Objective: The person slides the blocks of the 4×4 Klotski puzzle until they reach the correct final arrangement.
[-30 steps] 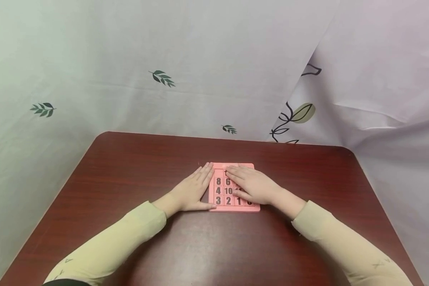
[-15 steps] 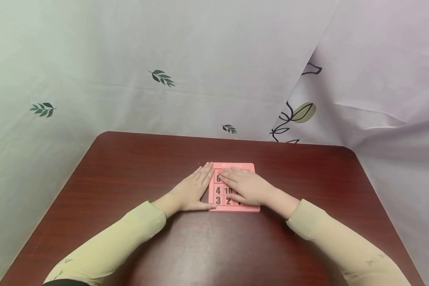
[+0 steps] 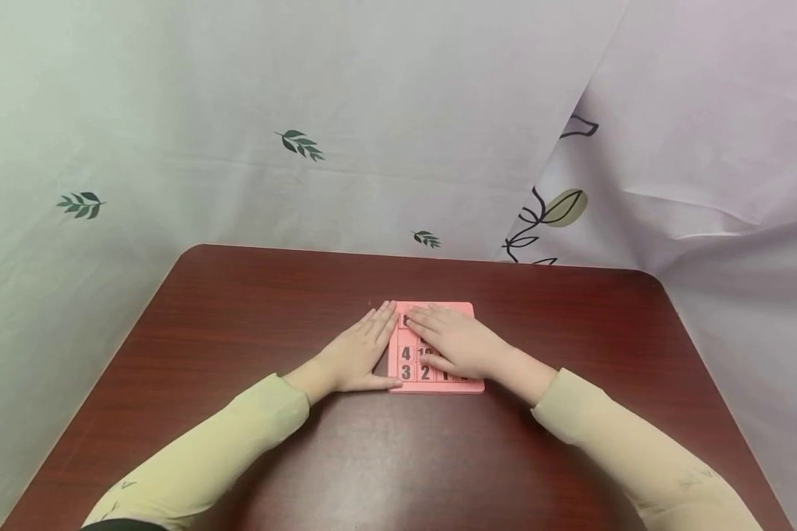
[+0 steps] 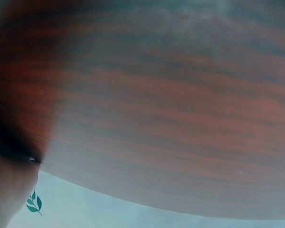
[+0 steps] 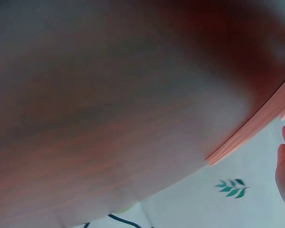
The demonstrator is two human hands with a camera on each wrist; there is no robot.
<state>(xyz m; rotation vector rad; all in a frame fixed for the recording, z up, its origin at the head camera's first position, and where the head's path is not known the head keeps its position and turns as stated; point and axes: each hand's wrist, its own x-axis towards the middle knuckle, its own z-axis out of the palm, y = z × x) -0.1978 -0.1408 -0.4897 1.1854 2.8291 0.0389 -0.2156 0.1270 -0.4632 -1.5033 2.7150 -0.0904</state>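
Note:
A pink sliding number puzzle lies flat on the table, its edge also visible in the right wrist view. My left hand rests along its left side with fingers straight, the thumb at the near left corner. Over the puzzle's right part lies my right hand, fingers extended, their tips touching the 8 tile at the far left corner of the grid. Below that tile is a vacant slot. The 4 tile, 3 tile and 2 tile show; my right hand hides most others.
The dark red wooden table spreads around the puzzle. Behind it hangs a pale curtain with a leaf print, meeting the table's far edge. Both forearms rest over the table in light sleeves.
My right hand has shifted left over the puzzle, and the 8 tile has slid away from me into the far left corner slot. My left hand has stayed still.

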